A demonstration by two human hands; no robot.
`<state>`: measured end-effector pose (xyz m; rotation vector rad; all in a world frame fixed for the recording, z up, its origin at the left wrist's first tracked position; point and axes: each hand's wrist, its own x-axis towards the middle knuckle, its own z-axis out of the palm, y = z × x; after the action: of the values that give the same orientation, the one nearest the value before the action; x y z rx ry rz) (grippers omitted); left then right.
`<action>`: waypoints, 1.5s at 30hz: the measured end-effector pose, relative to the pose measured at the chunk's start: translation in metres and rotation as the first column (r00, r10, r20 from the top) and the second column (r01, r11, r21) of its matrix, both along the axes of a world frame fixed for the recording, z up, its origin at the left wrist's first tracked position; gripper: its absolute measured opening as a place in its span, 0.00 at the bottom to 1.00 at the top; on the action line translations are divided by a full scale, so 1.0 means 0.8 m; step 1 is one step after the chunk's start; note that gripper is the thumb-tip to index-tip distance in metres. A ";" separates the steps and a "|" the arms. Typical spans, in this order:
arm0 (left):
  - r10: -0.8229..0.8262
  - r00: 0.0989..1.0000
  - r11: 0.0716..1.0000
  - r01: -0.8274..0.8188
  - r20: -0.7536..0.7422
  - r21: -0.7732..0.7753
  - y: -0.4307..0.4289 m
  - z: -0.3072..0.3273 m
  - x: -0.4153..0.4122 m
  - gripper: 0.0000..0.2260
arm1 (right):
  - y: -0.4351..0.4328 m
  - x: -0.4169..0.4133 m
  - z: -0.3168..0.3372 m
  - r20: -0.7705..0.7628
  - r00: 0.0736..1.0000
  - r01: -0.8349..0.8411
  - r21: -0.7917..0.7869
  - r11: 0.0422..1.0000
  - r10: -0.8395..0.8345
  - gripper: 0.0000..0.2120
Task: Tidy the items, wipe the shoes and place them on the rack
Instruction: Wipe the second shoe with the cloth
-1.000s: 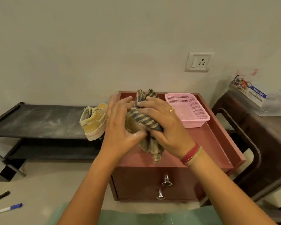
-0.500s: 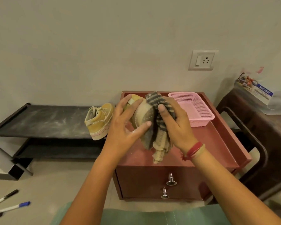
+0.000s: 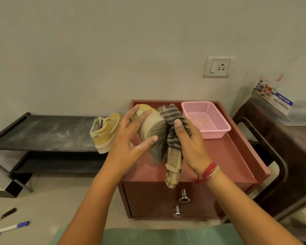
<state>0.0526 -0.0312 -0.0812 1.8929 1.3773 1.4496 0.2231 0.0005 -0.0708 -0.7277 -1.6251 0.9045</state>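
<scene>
My left hand (image 3: 129, 138) grips a yellow shoe (image 3: 153, 128) above the red cabinet, its dusty dotted sole turned toward me. Against the sole's right side my right hand (image 3: 189, 144) presses a striped grey-and-beige cloth (image 3: 173, 149), whose end hangs down over the cabinet front. A second yellow shoe (image 3: 105, 131) stands on the right end of the black rack's (image 3: 42, 133) dusty top shelf, heel toward me.
A pink mesh basket (image 3: 206, 119) sits at the back right of the red cabinet top (image 3: 224, 156). A dark wooden table (image 3: 290, 142) with a plastic box stands at the right. Pens (image 3: 9, 227) lie on the floor at lower left.
The shoe has turned so its sole faces me. My right hand with the cloth has slid from the front of the shoe to its right side.
</scene>
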 end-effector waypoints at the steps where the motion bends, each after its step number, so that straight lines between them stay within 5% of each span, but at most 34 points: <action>1: 0.002 1.000 1.000 -0.002 0.007 -0.009 -0.002 0.000 0.000 0.25 | 0.000 0.001 0.000 -0.026 1.000 -0.005 -0.049 0.999 0.003 0.23; 6: 0.012 1.000 1.000 -0.011 -0.025 0.013 -0.002 0.001 -0.005 0.25 | -0.021 -0.013 0.001 0.077 0.996 0.025 0.190 0.981 -0.040 0.16; 10: 0.032 0.998 0.999 -0.031 0.045 -0.020 0.000 -0.004 -0.007 0.26 | -0.007 -0.008 -0.002 -0.039 0.999 -0.003 -0.058 0.998 0.001 0.17; 15: 0.026 0.996 0.999 -0.023 -0.086 0.032 -0.004 -0.002 -0.008 0.26 | -0.022 -0.016 0.004 0.064 0.996 0.045 0.169 0.985 -0.056 0.15; 20: 0.011 1.000 1.000 -0.011 -0.013 -0.027 -0.003 0.000 -0.006 0.26 | -0.013 -0.017 0.002 -0.055 0.996 0.062 -0.011 0.998 -0.063 0.16; 24: -0.003 0.999 1.000 0.003 -0.053 -0.009 -0.005 -0.002 -0.016 0.27 | -0.024 -0.024 -0.008 0.040 0.996 0.079 0.137 0.987 -0.085 0.14; 30: 0.140 0.990 0.990 -0.141 -0.017 -0.028 -0.015 -0.003 -0.041 0.25 | -0.010 -0.017 -0.035 0.108 0.994 0.027 -0.127 0.992 -0.014 0.08; 35: 0.221 0.973 0.966 -0.228 -0.072 -0.119 -0.017 -0.015 -0.049 0.30 | -0.016 -0.035 -0.030 0.079 0.991 0.112 -0.084 0.990 -0.106 0.10; 39: 0.162 0.982 0.971 -0.176 -0.095 -0.162 -0.013 -0.020 -0.052 0.33 | -0.043 -0.062 -0.042 0.269 0.952 -0.155 0.007 0.988 0.147 0.17; 45: 0.272 0.946 0.911 -0.312 -0.178 -0.270 -0.008 -0.023 -0.060 0.48 | -0.014 -0.041 -0.062 0.474 0.881 0.063 -0.097 0.993 -0.010 0.22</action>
<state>0.0046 -0.0380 -0.0999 1.6718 1.8947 1.1705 0.1901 -0.0111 -0.1202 -1.1198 -1.9899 0.8331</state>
